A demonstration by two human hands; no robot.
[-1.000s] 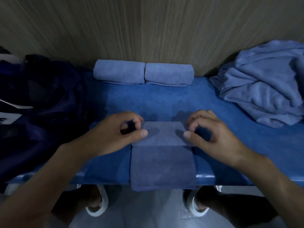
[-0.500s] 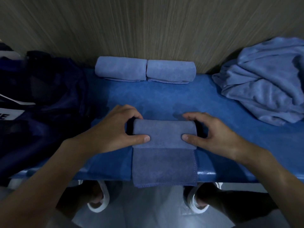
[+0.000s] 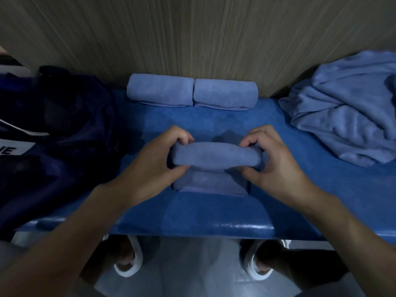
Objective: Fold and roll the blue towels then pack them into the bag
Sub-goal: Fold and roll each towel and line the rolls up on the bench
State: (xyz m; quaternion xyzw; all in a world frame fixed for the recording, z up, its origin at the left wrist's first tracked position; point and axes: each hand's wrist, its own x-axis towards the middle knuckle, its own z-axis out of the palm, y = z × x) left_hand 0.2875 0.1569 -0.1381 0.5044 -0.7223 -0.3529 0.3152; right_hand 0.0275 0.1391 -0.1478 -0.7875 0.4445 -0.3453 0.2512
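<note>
A blue towel (image 3: 214, 156) lies rolled into a thick tube at the middle of the blue bench (image 3: 300, 189), with a short flat tail still spread toward me. My left hand (image 3: 154, 166) grips the roll's left end, fingers curled over the top and thumb underneath. My right hand (image 3: 272, 168) grips the right end the same way. Two finished rolled towels (image 3: 160, 92) (image 3: 225, 94) lie side by side against the wall. The dark navy bag (image 3: 60, 133) sits at the left end of the bench.
A heap of unfolded light-blue towels (image 3: 347, 112) lies at the bench's right end. A wooden wall (image 3: 192, 39) rises directly behind the bench. My feet in white slippers (image 3: 126, 264) stand on the floor below the front edge.
The roll has grown thicker and moved toward me. The tail that hung over the bench's front edge is now drawn up onto the bench and much shorter.
</note>
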